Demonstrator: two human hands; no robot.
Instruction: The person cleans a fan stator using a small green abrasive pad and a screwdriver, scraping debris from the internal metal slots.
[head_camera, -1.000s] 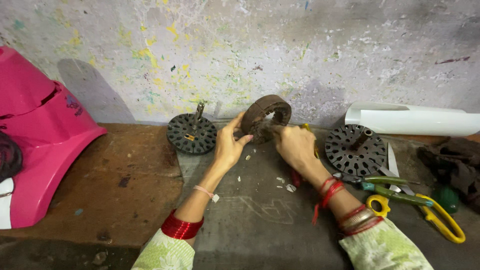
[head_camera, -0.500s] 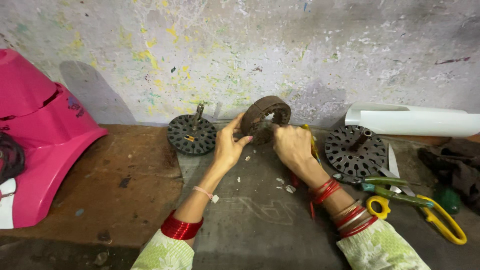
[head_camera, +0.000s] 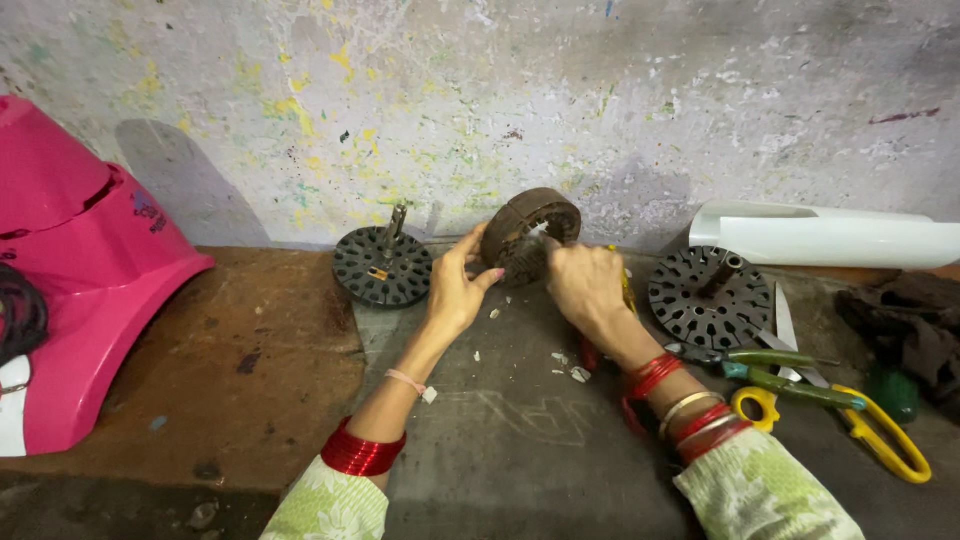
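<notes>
The right hand (head_camera: 585, 283) covers the lower right of the rusty slotted ring (head_camera: 530, 232), and what its fingertips pinch there cannot be told. A yellow-handled tool (head_camera: 627, 290) shows only as a sliver behind that hand. The pink plastic cover (head_camera: 80, 280) runs off the left edge, the dark cloth (head_camera: 905, 325) and white tube (head_camera: 830, 235) off the right. The white scraps (head_camera: 570, 368) on the tabletop (head_camera: 520, 450) are too small to identify.
</notes>
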